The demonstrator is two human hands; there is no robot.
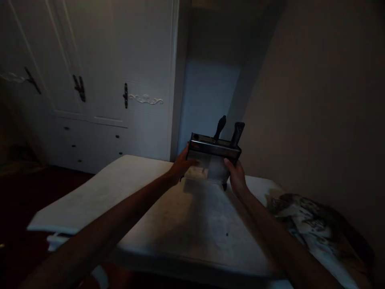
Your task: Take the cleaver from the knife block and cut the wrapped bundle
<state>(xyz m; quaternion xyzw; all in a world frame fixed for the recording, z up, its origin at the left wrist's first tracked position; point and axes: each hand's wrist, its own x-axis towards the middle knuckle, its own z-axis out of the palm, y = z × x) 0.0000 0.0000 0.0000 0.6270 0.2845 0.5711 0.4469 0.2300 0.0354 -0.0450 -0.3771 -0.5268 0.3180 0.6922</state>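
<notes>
Between my two hands is a boxy knife holder point(210, 165) with a shiny metallic front and a dark top. Two black handles stick up from the top: a slimmer, curved one point(221, 126) and a broader one point(238, 133). What lies below the handles is hidden inside. My left hand point(181, 165) grips the holder's left side, thumb across the front. On the right side my right hand point(236, 174) holds it, its thumb also on the front. The holder is at the far part of the white table point(132, 224); I cannot tell whether its feet touch the top.
A white wardrobe point(147, 132) with dark handles stands behind on the left. Patterned cloth point(313, 220) is heaped to the right of the table, by the wall point(325, 100). A small dark speck point(227, 234) lies on the tabletop. The room is dim.
</notes>
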